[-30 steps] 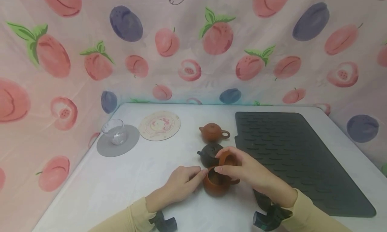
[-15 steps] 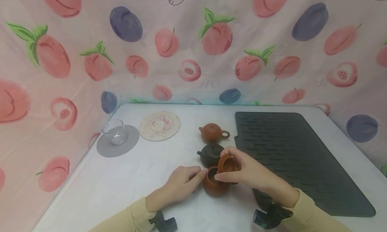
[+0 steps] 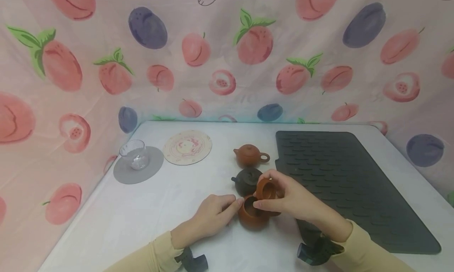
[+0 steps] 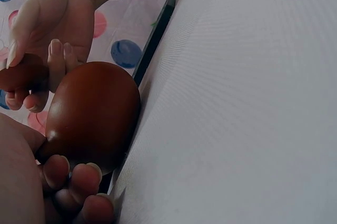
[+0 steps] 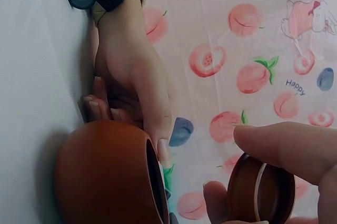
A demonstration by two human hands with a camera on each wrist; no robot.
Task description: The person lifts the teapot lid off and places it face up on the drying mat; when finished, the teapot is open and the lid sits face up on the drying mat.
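An uncovered reddish-brown teapot [image 3: 253,223] stands at the near middle of the table. My left hand [image 3: 214,213] holds it from its left side, the thumb at the rim and the other fingers curled low beside the body. Just above its opening, my right hand [image 3: 296,199] pinches the small brown teapot lid [image 3: 267,190] between thumb and fingers. That lid [image 5: 243,187] is tilted, its hollow underside showing, and stays apart from the teapot body [image 5: 108,174] in the right wrist view. The teapot's handle is mostly hidden behind my right hand.
Behind stand a lidded black teapot [image 3: 245,181] and a lidded brown teapot [image 3: 248,156]. A dark ridged mat [image 3: 330,177] covers the right side. At left, a glass cup [image 3: 136,155] sits on a grey round mat [image 3: 154,161], beside a patterned round mat [image 3: 188,146].
My right hand has drawn the lid slightly and turned it, so its hollow side faces more toward the head camera. My left hand and the teapot have stayed put.
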